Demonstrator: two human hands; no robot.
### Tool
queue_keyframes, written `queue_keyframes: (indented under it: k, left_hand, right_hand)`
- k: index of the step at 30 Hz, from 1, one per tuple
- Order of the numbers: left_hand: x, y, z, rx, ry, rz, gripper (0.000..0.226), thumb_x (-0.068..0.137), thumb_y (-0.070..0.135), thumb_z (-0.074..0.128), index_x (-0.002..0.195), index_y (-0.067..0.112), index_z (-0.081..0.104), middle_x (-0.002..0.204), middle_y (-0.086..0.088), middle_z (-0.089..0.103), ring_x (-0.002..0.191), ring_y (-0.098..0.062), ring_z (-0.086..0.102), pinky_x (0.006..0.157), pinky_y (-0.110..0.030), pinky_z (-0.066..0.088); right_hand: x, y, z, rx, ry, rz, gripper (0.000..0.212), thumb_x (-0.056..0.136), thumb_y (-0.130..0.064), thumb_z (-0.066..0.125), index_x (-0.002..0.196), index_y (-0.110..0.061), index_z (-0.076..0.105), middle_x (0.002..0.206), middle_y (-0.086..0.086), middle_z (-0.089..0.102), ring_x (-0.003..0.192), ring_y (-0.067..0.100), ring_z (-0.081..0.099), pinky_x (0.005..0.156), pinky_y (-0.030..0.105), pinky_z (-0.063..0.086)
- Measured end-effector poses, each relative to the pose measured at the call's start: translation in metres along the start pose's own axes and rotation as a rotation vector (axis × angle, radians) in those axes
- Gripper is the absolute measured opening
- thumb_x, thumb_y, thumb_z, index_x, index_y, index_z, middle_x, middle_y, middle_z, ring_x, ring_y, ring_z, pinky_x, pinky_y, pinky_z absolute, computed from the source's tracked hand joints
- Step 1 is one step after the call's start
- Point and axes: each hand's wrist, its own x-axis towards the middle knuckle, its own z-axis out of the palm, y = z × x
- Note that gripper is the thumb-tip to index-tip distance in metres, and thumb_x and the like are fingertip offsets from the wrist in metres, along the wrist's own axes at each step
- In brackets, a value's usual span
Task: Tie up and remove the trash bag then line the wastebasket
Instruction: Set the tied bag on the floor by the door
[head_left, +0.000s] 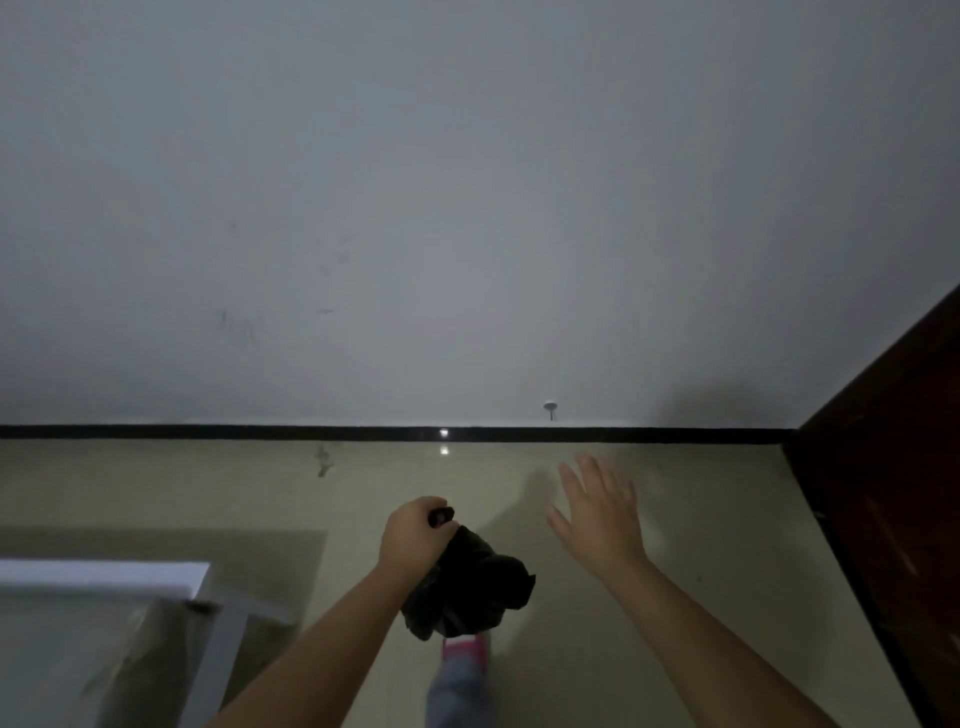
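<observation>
A black trash bag (470, 587) hangs in the air above the floor, its gathered neck sticking out of the fist of my left hand (413, 535). The bag bulges below the fist and hides part of my foot. To the right, my right hand (597, 512) is held out flat with its fingers spread, holding nothing and apart from the bag. No wastebasket is in view.
A pale tiled floor (675, 649) runs to a white wall with a black skirting strip (260, 432). A glass table with a grey metal frame (104, 587) fills the lower left. A dark wooden door (893, 493) stands at the right. My pink shoe (467, 649) is below the bag.
</observation>
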Motion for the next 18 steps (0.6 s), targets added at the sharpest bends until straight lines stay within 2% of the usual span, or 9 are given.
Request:
queue_keyframes:
  k: [2, 3, 4, 5, 6, 7, 8, 11, 18]
  left_hand:
    - [0.05, 0.008, 0.008, -0.002, -0.059, -0.005, 0.037, 0.084, 0.011, 0.058, 0.12, 0.001, 0.054, 0.126, -0.018, 0.059, 0.117, -0.028, 0.054, 0.1, -0.029, 0.039]
    - [0.077, 0.011, 0.014, 0.001, -0.08, -0.005, 0.036, 0.084, 0.011, 0.058, 0.119, 0.001, 0.054, 0.126, -0.018, 0.059, 0.117, -0.028, 0.054, 0.1, -0.029, 0.039]
    - [0.105, 0.013, 0.02, 0.002, -0.104, -0.012, 0.036, 0.085, 0.01, 0.057, 0.119, 0.001, 0.054, 0.126, -0.018, 0.06, 0.117, -0.028, 0.054, 0.099, -0.028, 0.039]
    - [0.133, 0.015, 0.026, 0.006, -0.131, -0.02, 0.035, 0.085, 0.01, 0.057, 0.119, 0.001, 0.054, 0.125, -0.018, 0.06, 0.115, -0.028, 0.055, 0.098, -0.028, 0.04]
    - [0.154, 0.018, 0.031, 0.008, -0.164, -0.025, 0.035, 0.084, 0.009, 0.057, 0.119, 0.001, 0.054, 0.124, -0.018, 0.061, 0.114, -0.028, 0.055, 0.096, -0.028, 0.04]
    - [0.18, 0.017, 0.04, 0.011, -0.203, -0.033, 0.036, 0.084, 0.009, 0.057, 0.119, 0.002, 0.054, 0.122, -0.018, 0.061, 0.112, -0.028, 0.056, 0.094, -0.028, 0.042]
    - [0.204, 0.017, 0.049, 0.017, -0.241, -0.041, 0.036, 0.083, 0.008, 0.058, 0.119, 0.003, 0.054, 0.12, -0.018, 0.062, 0.11, -0.028, 0.058, 0.092, -0.028, 0.043]
    - [0.269, 0.016, 0.08, -0.06, -0.29, -0.099, 0.037, 0.081, 0.003, 0.059, 0.118, 0.0, 0.055, 0.112, -0.022, 0.065, 0.103, -0.035, 0.061, 0.091, -0.037, 0.05]
    - [0.419, 0.007, 0.165, -0.268, -0.203, -0.197, 0.034, 0.082, -0.003, 0.057, 0.116, -0.003, 0.055, 0.112, -0.029, 0.062, 0.101, -0.042, 0.06, 0.091, -0.051, 0.05]
  right_hand:
    - [0.036, 0.008, 0.02, -0.02, -0.037, 0.036, 0.059, 0.04, -0.044, 0.085, 0.089, -0.014, 0.07, 0.094, 0.012, 0.074, 0.084, 0.028, 0.071, 0.069, 0.048, 0.057]
    - [0.055, 0.012, 0.03, -0.029, -0.047, 0.071, 0.055, 0.047, -0.047, 0.081, 0.09, -0.014, 0.07, 0.096, 0.012, 0.074, 0.087, 0.028, 0.07, 0.074, 0.046, 0.056]
    - [0.075, 0.016, 0.043, -0.019, -0.053, 0.097, 0.046, 0.063, -0.05, 0.069, 0.091, -0.014, 0.068, 0.097, 0.012, 0.074, 0.092, 0.029, 0.067, 0.081, 0.047, 0.052]
    - [0.094, 0.021, 0.058, 0.021, -0.09, 0.126, 0.042, 0.081, -0.05, 0.048, 0.093, -0.013, 0.065, 0.097, 0.014, 0.073, 0.098, 0.032, 0.062, 0.085, 0.049, 0.045]
    - [0.11, 0.025, 0.071, 0.085, -0.156, 0.16, 0.051, 0.092, -0.048, 0.023, 0.095, -0.012, 0.06, 0.097, 0.015, 0.073, 0.101, 0.032, 0.054, 0.087, 0.05, 0.04]
    - [0.128, 0.03, 0.086, 0.118, -0.189, 0.198, 0.061, 0.094, -0.046, 0.006, 0.097, -0.012, 0.056, 0.097, 0.017, 0.072, 0.102, 0.029, 0.047, 0.088, 0.05, 0.036]
    - [0.146, 0.033, 0.097, 0.13, -0.188, 0.24, 0.066, 0.093, -0.047, -0.002, 0.099, -0.011, 0.053, 0.099, 0.017, 0.072, 0.103, 0.028, 0.042, 0.09, 0.049, 0.032]
    - [0.192, 0.039, 0.134, 0.159, -0.194, 0.281, 0.066, 0.092, -0.047, -0.005, 0.108, -0.012, 0.049, 0.106, 0.017, 0.07, 0.107, 0.027, 0.038, 0.09, 0.045, 0.025]
    - [0.287, 0.076, 0.261, 0.171, -0.196, 0.341, 0.063, 0.093, -0.046, -0.003, 0.113, -0.011, 0.044, 0.11, 0.02, 0.068, 0.11, 0.027, 0.036, 0.094, 0.05, 0.028]
